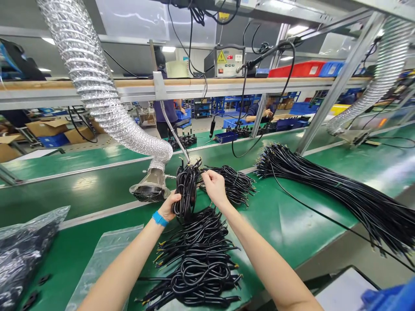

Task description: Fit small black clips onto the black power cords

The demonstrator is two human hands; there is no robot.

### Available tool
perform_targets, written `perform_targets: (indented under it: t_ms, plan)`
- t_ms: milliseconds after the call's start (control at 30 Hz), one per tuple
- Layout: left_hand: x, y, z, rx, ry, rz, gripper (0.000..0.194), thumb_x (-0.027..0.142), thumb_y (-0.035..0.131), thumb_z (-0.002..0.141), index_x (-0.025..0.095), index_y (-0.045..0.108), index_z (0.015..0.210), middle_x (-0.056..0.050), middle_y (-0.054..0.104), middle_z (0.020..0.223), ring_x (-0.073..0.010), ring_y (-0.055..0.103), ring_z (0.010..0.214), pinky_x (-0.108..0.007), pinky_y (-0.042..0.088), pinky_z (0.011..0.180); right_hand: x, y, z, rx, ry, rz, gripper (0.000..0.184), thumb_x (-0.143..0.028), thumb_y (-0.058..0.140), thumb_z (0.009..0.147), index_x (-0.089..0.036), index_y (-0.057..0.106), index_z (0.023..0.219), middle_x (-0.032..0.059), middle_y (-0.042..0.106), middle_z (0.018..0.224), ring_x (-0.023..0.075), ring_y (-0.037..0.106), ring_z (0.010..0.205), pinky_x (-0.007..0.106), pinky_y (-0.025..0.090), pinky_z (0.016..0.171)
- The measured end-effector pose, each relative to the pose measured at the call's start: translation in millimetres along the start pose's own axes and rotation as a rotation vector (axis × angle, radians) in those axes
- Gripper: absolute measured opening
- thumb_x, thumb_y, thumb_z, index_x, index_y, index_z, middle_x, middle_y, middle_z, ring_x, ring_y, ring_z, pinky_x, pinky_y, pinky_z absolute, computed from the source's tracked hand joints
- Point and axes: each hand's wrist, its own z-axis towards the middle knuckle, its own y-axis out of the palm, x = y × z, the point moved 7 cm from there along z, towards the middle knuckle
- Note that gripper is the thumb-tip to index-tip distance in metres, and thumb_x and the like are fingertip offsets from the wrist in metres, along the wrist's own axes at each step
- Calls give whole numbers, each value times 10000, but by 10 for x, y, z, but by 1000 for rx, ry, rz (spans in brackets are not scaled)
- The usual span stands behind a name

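My left hand [170,206], with a blue band at its wrist, grips a coiled bundle of black cables [187,190] held upright above the bench. Stripped wire ends stick out at the bundle's top. Just right of it my right hand [214,186] is closed in a pinch; what its fingers hold, if anything, is hidden. Below the hands lie stacked coiled black cables [201,272] with coloured wire ends. Another pile of coiled cables [236,183] rests behind my right hand.
A long bundle of straight black cables [324,185] spans the bench's right side. Left of my hands hangs a fume hood [149,185] on a silver duct [94,86]. Plastic bags [106,255] lie at left. A metal rail [136,90] crosses ahead. Other people sit and stand beyond the bench.
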Motion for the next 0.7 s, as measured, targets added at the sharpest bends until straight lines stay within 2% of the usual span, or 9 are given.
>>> perform_targets:
  t_ms: [100, 233, 333, 400, 500, 567, 700]
  plan:
    - [-22, 19, 1, -13, -3, -12, 487, 502, 730, 600, 145, 648, 920, -97, 746, 796, -287, 723, 776, -403, 583, 699, 88, 55, -46, -82, 9, 0, 439, -441, 437, 878, -207, 394, 510, -33, 371, 525, 110, 359, 558, 240, 286, 561]
    - [-34, -15, 7, 23, 3, -43, 524, 548, 686, 617, 131, 664, 933, -126, 752, 838, -334, 715, 898, -475, 575, 813, 282, 110, -67, -269, 52, 10, 465, -515, 583, 806, -175, 573, 489, -40, 411, 428, 95, 364, 464, 237, 287, 509]
    - [-40, -46, 9, 33, 13, -36, 547, 578, 639, 650, 126, 665, 957, -145, 749, 880, -354, 689, 997, -503, 557, 865, 380, 62, -55, -285, 83, 36, 413, -538, 587, 798, -153, 709, 711, -6, 583, 554, 108, 444, 502, 227, 333, 504]
    - [-42, -52, 10, 25, 10, -32, 548, 583, 629, 659, 124, 663, 956, -148, 747, 869, -359, 683, 1010, -507, 553, 866, 400, 40, -57, -285, 93, 46, 431, -544, 579, 806, -146, 737, 861, 25, 661, 669, 122, 501, 551, 230, 370, 519]
    - [-13, -27, 15, 3, 8, -31, 521, 567, 653, 650, 126, 664, 928, -133, 745, 823, -341, 703, 936, -473, 565, 820, 369, 55, -94, -332, 101, 50, 435, -546, 602, 802, -144, 755, 867, 35, 681, 692, 134, 531, 584, 234, 393, 538]
    - [31, 1, 24, -5, 10, -26, 475, 527, 696, 633, 131, 658, 893, -116, 742, 792, -305, 715, 842, -414, 575, 750, 304, 95, -149, -429, 93, 1, 418, -542, 630, 790, -146, 763, 803, 24, 668, 658, 133, 532, 587, 233, 388, 545]
    - [159, 72, 47, 1, 28, -34, 460, 423, 782, 578, 129, 640, 902, -82, 734, 782, -215, 692, 690, -299, 552, 627, 112, 116, -313, -641, 21, -367, 405, -559, 654, 777, -174, 778, 802, 18, 675, 705, 142, 560, 636, 239, 382, 587]
